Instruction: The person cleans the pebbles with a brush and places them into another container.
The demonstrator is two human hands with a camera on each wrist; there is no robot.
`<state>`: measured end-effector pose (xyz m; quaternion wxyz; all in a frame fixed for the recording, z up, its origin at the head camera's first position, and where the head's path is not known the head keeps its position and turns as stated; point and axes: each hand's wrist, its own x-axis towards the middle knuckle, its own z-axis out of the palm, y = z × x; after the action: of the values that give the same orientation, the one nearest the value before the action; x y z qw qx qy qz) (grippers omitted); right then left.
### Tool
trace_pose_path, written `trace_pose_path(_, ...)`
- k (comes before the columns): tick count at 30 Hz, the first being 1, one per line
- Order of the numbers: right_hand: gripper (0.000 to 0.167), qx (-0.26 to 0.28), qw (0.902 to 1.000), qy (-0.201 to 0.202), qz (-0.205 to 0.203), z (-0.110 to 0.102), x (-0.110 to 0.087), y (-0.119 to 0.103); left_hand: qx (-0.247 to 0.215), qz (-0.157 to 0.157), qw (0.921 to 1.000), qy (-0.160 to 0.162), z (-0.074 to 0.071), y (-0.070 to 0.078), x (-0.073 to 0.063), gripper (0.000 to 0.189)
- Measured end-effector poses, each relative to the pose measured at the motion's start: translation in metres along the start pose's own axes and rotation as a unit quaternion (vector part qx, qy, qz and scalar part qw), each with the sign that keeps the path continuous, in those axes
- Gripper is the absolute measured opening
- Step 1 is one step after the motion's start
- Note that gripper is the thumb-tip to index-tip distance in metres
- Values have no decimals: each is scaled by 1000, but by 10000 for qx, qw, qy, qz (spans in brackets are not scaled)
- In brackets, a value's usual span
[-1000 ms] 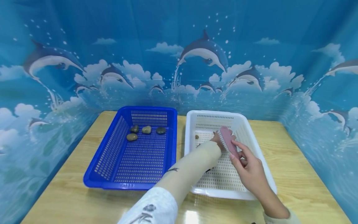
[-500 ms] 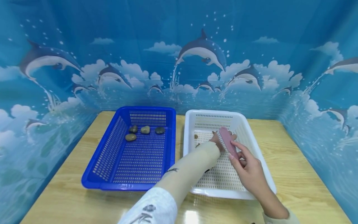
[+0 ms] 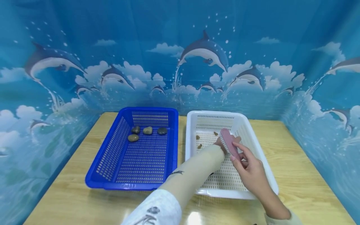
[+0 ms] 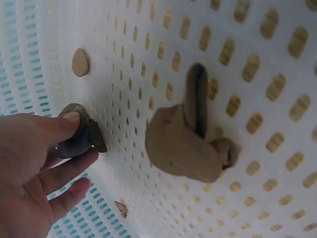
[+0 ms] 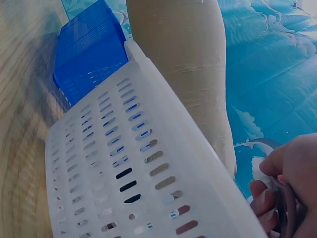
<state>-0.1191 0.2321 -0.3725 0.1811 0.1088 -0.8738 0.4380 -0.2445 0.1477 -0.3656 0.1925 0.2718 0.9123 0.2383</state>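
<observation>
My left hand (image 4: 32, 158) reaches into the white basket (image 3: 194, 116) and pinches a dark stone (image 4: 74, 141) between thumb and fingers. A piece of brown clay-like matter (image 4: 97, 136) clings to the stone's side. In the head view the stone is hidden behind a pink brush (image 3: 231, 146) with white bristles. My right hand (image 3: 251, 171) grips that brush above the left hand, bristles turned left; whether they touch the stone is hidden. Brown lumps (image 3: 199, 146) lie on the basket floor, and one large folded lump (image 4: 178, 146) is close in the left wrist view.
A blue basket (image 3: 91, 178) stands left of the white one, with several smooth stones (image 3: 147, 130) near its back. Both baskets sit on a wooden table (image 3: 295, 162). A dolphin-print curtain (image 3: 180, 37) encloses the back and sides. A dark thing shows partly beneath the left forearm.
My left hand and forearm have shifted slightly right, uncovering more of the brown lumps in the white basket. The right hand keeps its grip on the brush, nearly in place.
</observation>
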Motion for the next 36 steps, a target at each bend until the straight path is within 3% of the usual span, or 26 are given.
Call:
trace_pose_path(1, 46, 8, 10000, -6, 19, 0, -1, -1, 775, 142, 9969, 32, -1, 0, 0, 38)
trace_pose_path(3, 45, -30, 10000, -18, 22, -1, -1, -2, 1067, 155, 9939, 217, -3, -1, 2, 35)
trace_pose_path(5, 45, -84, 10000, -4, 7, -2, -2, -4, 449, 59, 9974, 562, -6, -3, 3, 28)
trace_pose_path(8, 44, -90, 9999, 55, -53, -2, -1, -4, 50, 134, 9951, 980, -13, -9, 4, 17)
trace_pose_path(9, 44, -70, 9999, 61, -73, -2, -1, -5, 155, 246, 9943, 1031, -16, -11, 4, 15)
trace_pose_path(10, 44, -55, 9999, 65, -91, -1, 0, -5, -238, 249, 9938, 1055, -18, -13, 4, 15)
trace_pose_path(14, 44, -4, 9999, 54, -123, 4, 0, -6, -890, 336, 9924, 776, -28, -19, 4, 14)
trace_pose_path(17, 43, -10, 9999, 49, -97, 7, 1, -9, -1549, 257, 9865, 466, -36, -22, 2, 21)
trace_pose_path(20, 43, 19, 9999, 71, -150, 10, 1, -12, -2243, 249, 9741, 150, -46, -29, -1, 20)
trace_pose_path(22, 43, 34, 9998, 62, -170, 11, 1, -12, -2817, 222, 9593, 12, -50, -35, -4, 21)
trace_pose_path(24, 43, 62, 9999, 71, -142, 12, 1, -12, -3351, 187, 9420, -55, -52, -41, -4, 34)
trace_pose_path(27, 43, 32, 10000, 76, -48, 13, 0, -10, -3751, 163, 9268, -46, -50, -46, -5, 32)
trace_pose_path(29, 43, 38, 9999, 94, 13, 13, 1, -11, -3792, 138, 9252, 26, -47, -49, -6, 31)
trace_pose_path(32, 43, 29, 9999, 100, 56, 13, 2, -12, -3773, -172, 9258, 157, -46, -55, -12, 27)
trace_pose_path(34, 43, 30, 9999, 68, 88, 12, 4, -12, -3912, -403, 9192, 194, -49, -59, -20, 27)
trace_pose_path(36, 44, 6, 9999, 18, 112, 12, 5, -13, -4179, -547, 9067, 141, -53, -65, -28, 28)
